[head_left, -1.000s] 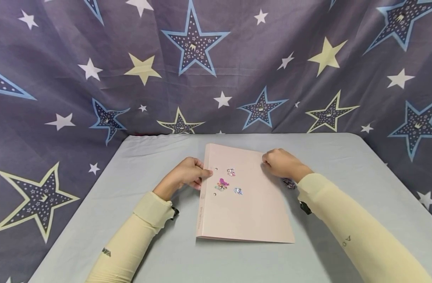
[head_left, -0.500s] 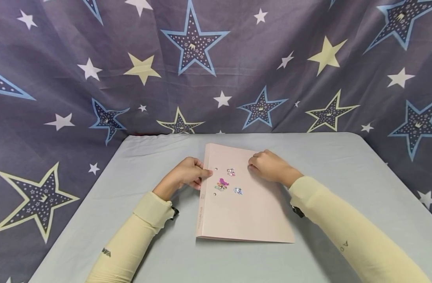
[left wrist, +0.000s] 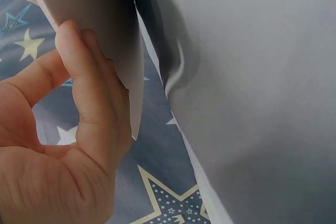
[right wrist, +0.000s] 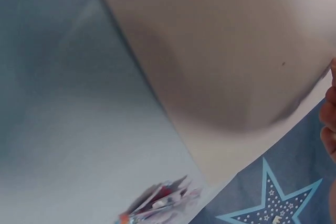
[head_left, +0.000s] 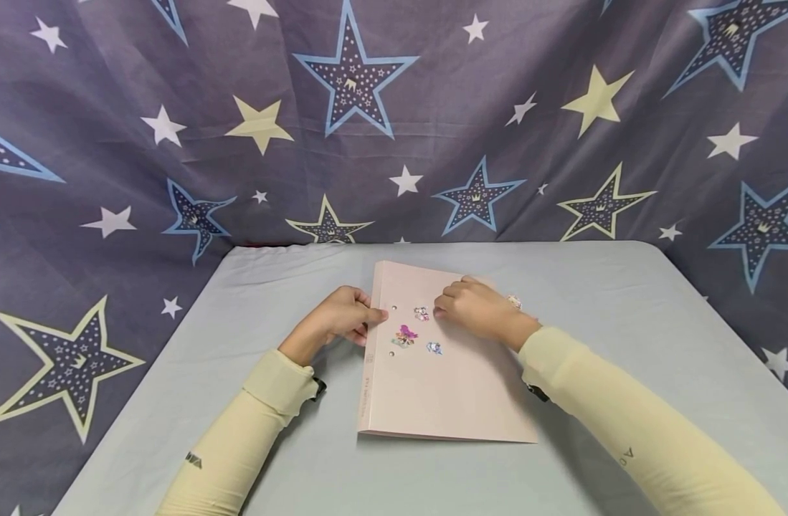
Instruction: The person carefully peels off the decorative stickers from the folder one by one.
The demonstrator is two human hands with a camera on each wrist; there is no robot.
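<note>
A pale pink folder (head_left: 452, 394) lies with its spine to the left, and several shiny stickers (head_left: 404, 337) dot its cover. At the spine, my left hand (head_left: 345, 315) grips the folder, thumb on the cover and fingers below. The left wrist view shows those fingers (left wrist: 94, 98) against the folder's underside. My right hand (head_left: 477, 308) is over the upper cover with curled fingers, their tips right beside the upper sticker (head_left: 421, 314). Those fingertips are hidden under the hand, and I cannot tell whether they pinch anything.
Behind my right hand, a small pile of stickers (head_left: 514, 301) sits on the light grey tablecloth (head_left: 290, 459), just past the folder's right edge. A dark curtain with stars (head_left: 394, 165) hangs behind the table.
My right hand has moved left from the folder's right edge across the cover towards the stickers, bringing the sticker pile behind it into view. The left hand and the folder have stayed put.
</note>
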